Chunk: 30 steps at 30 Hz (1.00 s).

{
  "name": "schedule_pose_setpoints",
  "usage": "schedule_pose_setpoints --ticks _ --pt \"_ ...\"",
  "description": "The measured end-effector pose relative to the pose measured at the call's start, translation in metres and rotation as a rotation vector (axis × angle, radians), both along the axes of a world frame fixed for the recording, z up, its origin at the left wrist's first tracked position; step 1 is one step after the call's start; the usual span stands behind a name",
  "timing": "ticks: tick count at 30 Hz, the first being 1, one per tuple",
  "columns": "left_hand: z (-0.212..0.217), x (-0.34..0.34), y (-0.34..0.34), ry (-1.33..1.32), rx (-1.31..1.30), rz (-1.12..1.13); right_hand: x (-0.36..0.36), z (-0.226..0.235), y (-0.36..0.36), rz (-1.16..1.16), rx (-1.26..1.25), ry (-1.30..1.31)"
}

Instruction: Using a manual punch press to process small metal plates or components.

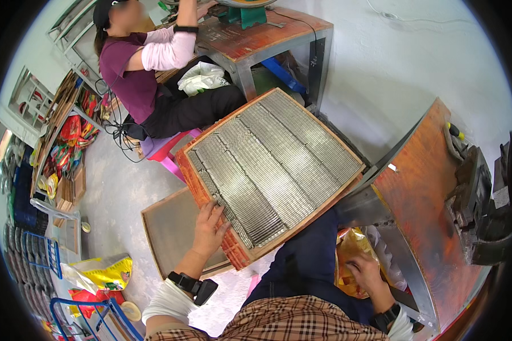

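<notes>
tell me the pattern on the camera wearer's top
The top is brownish plaid with dark lines, visible in the head view.

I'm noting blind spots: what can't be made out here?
Head view:
Right hand: curled fingers hide whatever it might hold.
Lower tray: partly behind upper tray and left forearm.
Co-worker's raised arm: hand cut off by upper edge.
Silvery rows: single pieces too small to tell.

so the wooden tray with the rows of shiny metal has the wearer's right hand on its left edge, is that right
Not quite: in the head view it is the left hand, not the right, on the left edge of the wooden tray with the rows of shiny metal. The right hand is down by the gold bag.
</notes>
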State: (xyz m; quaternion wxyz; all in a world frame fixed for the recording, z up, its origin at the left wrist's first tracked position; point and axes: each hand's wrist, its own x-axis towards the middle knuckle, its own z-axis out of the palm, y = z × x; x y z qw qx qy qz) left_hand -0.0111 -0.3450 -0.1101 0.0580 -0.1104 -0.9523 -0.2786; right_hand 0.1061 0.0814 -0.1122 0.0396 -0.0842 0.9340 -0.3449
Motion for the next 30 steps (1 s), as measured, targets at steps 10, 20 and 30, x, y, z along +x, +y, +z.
schedule_pose_setpoints --ticks 10,20,30 --pt "-0.032 0.018 0.014 0.163 -0.027 0.03 -0.099 -0.003 -0.2 0.498 0.035 0.142" --pt "0.017 -0.014 -0.009 0.109 -0.173 -0.624 -0.106 -0.001 -0.212 0.514 0.118 0.263" --pt "0.018 -0.045 0.002 0.028 -0.295 -0.908 -0.092 -0.006 -0.229 0.38 0.158 0.209"
